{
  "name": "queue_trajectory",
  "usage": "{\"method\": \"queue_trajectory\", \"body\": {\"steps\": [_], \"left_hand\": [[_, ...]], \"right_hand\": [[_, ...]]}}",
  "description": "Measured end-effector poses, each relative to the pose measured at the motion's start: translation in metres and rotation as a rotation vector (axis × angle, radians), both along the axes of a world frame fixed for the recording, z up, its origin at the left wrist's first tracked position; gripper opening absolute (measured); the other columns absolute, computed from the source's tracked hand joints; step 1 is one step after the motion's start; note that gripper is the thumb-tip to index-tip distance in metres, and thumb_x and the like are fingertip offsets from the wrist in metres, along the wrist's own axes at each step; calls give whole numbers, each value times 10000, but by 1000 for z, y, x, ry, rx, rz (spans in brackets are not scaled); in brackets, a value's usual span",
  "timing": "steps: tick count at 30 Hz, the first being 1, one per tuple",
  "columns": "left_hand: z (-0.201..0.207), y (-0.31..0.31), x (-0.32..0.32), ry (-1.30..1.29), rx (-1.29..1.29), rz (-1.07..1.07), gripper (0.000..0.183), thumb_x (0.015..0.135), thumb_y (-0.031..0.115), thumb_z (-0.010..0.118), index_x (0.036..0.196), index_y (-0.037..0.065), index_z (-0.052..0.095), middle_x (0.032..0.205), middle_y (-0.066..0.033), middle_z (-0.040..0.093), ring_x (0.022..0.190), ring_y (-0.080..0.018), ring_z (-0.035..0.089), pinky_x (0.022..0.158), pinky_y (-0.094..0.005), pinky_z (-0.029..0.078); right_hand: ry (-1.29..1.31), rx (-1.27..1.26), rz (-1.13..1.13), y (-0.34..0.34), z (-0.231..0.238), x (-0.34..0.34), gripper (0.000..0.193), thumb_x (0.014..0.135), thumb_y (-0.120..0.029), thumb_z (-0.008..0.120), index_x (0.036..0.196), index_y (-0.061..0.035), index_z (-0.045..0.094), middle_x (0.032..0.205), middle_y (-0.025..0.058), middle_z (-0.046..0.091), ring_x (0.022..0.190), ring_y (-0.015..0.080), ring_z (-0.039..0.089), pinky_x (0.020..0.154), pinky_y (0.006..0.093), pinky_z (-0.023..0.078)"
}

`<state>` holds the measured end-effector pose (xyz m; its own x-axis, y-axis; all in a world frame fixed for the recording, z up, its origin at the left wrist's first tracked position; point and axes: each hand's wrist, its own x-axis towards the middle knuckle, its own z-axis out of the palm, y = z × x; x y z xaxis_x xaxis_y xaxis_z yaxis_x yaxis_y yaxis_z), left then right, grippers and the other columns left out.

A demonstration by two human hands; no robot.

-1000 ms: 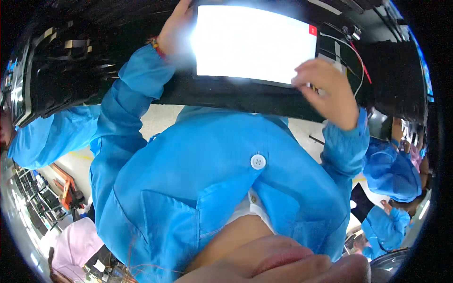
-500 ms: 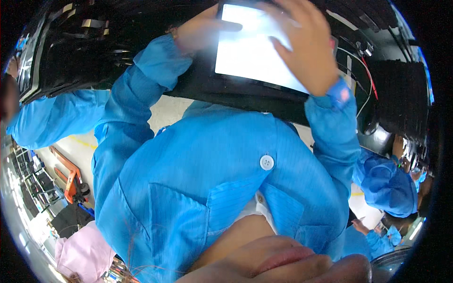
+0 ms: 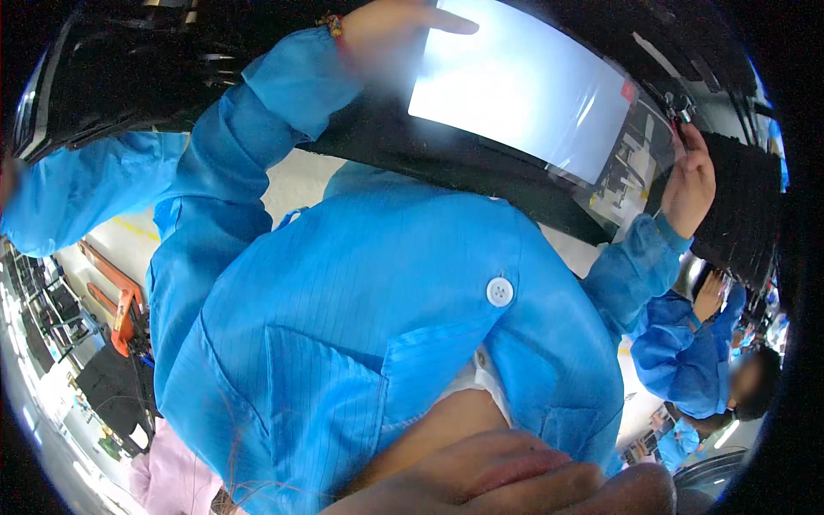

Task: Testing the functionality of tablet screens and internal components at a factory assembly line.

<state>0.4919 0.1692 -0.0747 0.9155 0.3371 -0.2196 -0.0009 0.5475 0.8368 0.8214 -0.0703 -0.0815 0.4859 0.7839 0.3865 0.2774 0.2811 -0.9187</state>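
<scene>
A flat panel with a brightly lit white screen [image 3: 506, 81] lies on the black work surface in front of me. My left hand [image 3: 386, 34] is closed on its left edge, the thumb stretched across the lit face; the other fingers are partly cut off by the top of the view. My right hand [image 3: 691, 184] pinches the edge of a clear film [image 3: 631, 167] to the right of the screen. The film stretches from the panel's right part to my fingers and shows reflections. A small red tab [image 3: 627, 91] sits near the screen's right edge.
Beyond my right hand are a metal fitting [image 3: 682, 110] and a black ribbed block [image 3: 742, 189]. Co-workers in blue sleeves sit at the left [image 3: 94, 189] and right [image 3: 682, 348]. An orange pallet truck [image 3: 120, 305] stands on the floor behind at left.
My right hand has moved from over the screen out to the right and down, drawing the clear film with it. My left hand stays by the panel's left edge, slightly higher in view.
</scene>
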Motion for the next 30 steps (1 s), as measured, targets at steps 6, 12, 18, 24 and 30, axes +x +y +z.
{"method": "queue_trajectory", "body": {"steps": [6,12,18,24,30], "left_hand": [[3,5,-4,-12,1,14,523,761,75,629,1235,56,409,1158,-124,508,1110,-257,469,953,-421,376],[-5,13,-4,-16,33,36,506,765,92,620,1231,66,423,1139,-115,515,1090,-240,466,941,-411,368],[-5,20,-6,1,-9,77,433,786,142,598,1196,80,474,1124,-95,533,1070,-229,475,915,-389,375],[-5,24,-12,13,-29,123,406,786,138,591,1176,78,495,1110,-86,548,1041,-224,494,907,-377,383],[-14,34,-17,-66,-88,53,379,782,127,590,1150,74,516,1076,-80,564,1016,-211,512,896,-369,394]], "right_hand": [[94,-52,20,-10,3,1,98,824,45,498,751,-21,501,1187,191,494,1092,266,482,923,370,401],[-12,-105,103,10,7,-49,95,839,29,492,894,-5,561,1139,173,520,926,206,540,814,312,435],[-239,-74,161,43,31,-100,117,806,32,547,906,-15,585,1079,127,552,860,132,533,716,243,430],[-869,-95,235,63,50,-166,177,727,-13,621,897,-62,617,860,59,619,696,172,590,607,263,458],[-981,-153,546,58,31,-214,202,725,-127,583,923,-87,593,833,47,585,618,232,574,520,343,441]]}}
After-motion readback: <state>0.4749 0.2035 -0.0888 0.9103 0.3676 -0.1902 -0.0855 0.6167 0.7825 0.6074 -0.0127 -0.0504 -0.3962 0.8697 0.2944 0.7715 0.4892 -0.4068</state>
